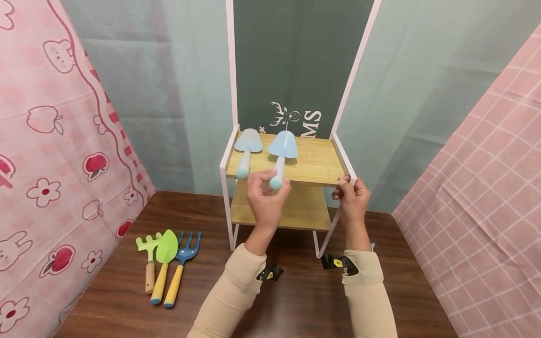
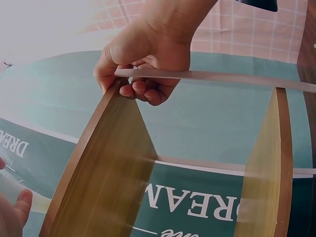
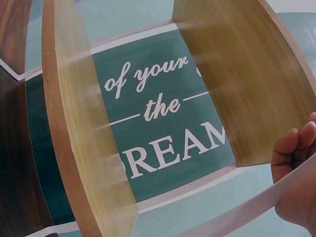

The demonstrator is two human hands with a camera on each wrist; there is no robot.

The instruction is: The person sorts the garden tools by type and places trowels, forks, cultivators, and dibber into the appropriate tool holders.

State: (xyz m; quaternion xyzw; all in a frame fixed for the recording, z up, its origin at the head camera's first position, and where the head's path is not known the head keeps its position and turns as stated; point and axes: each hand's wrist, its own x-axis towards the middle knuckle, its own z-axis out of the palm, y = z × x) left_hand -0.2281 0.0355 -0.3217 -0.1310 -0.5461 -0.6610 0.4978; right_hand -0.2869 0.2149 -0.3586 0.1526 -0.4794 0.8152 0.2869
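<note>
A two-tier shelf (image 1: 314, 164) with wooden boards and a white frame stands on the table. On its upper board lies a light-blue toy trowel (image 1: 284, 144), its pale handle pointing toward the front. My left hand (image 1: 267, 199) pinches that handle near its mint end; only a bit of this hand (image 2: 12, 212) enters the left wrist view. Left of it rests a second, paler trowel (image 1: 249, 141), its handle over the front edge. My right hand (image 1: 355, 199) grips the shelf's right front corner, with thumb and fingers around the white frame, as the left wrist view also shows.
At the table's left lie a green rake (image 1: 150, 246), a green trowel (image 1: 167, 249) and a blue fork (image 1: 187, 253), side by side. A dark green printed panel (image 1: 304, 61) hangs behind the shelf. Patterned pink cloths (image 1: 477, 188) flank the table.
</note>
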